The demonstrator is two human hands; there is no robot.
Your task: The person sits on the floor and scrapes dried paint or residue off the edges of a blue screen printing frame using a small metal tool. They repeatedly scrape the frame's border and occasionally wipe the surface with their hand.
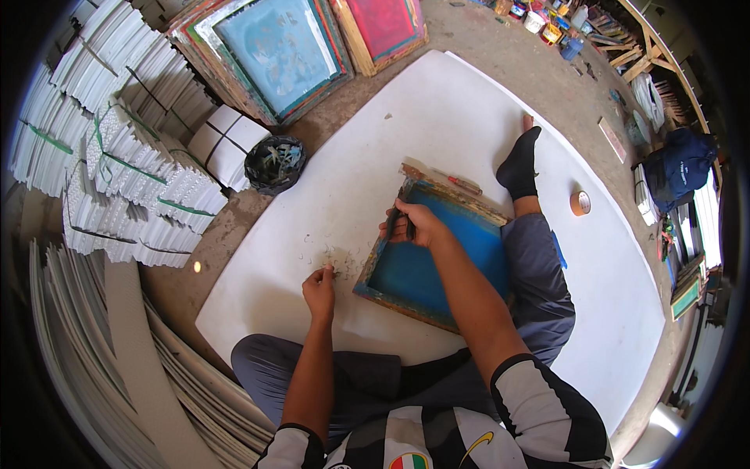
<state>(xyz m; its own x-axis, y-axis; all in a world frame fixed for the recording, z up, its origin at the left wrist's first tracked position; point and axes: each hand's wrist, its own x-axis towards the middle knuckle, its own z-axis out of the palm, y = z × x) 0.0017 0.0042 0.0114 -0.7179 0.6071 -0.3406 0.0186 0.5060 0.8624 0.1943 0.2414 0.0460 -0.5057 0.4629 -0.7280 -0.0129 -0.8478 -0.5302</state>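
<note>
A wooden screen-printing frame with blue mesh lies tilted on the white sheet, partly against my right leg. My right hand is closed around black-handled pliers at the frame's left side; their jaws are hard to make out. My left hand is pinched just above the sheet, left of the frame, and what its fingertips hold is too small to tell. Beside it lie several small bent bits that look like pulled staples. A red-handled screwdriver rests along the frame's far edge.
I sit on a large white sheet. A tape roll stands right of my leg. At the far left are a black-lined bin and strapped stacks of white boards. More printing frames lean at the back.
</note>
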